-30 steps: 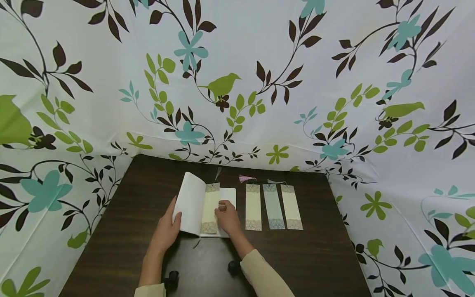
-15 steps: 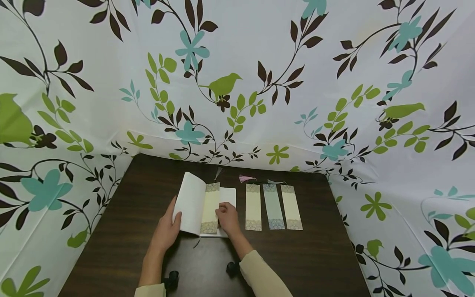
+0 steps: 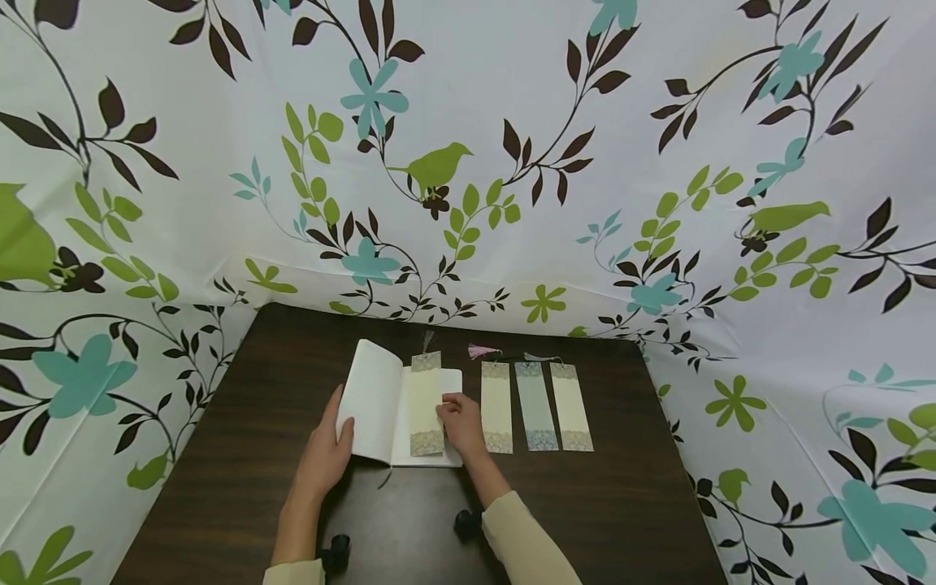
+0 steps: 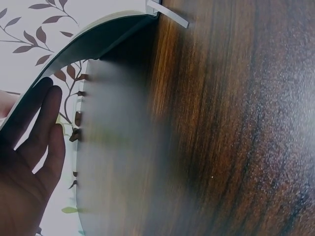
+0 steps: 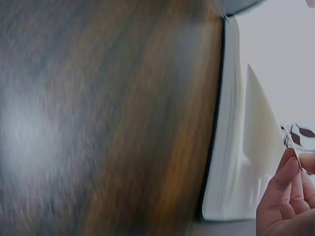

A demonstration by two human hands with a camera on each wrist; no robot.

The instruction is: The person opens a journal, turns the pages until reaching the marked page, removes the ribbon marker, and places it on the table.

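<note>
An open notebook with blank white pages lies on the table, its left side raised. My left hand holds that raised side by its outer edge. In the left wrist view, the fingers lie behind the dark cover, with the thumb mostly hidden. Over the right page is a cream bookmark with patterned ends and a grey tassel. Thumb and fingertips of my right hand pinch its right edge. The right wrist view shows the bookmark tilted up from the page.
Right of the notebook, three more tasselled bookmarks lie in a row: a cream one with a pink tassel, a blue-grey one and another cream one. A patterned cloth surrounds the dark wooden table.
The pinched bookmark has moved right with my right hand, away from the notebook's fold, uncovering a strip of the right page. My left hand still holds the raised side.
</note>
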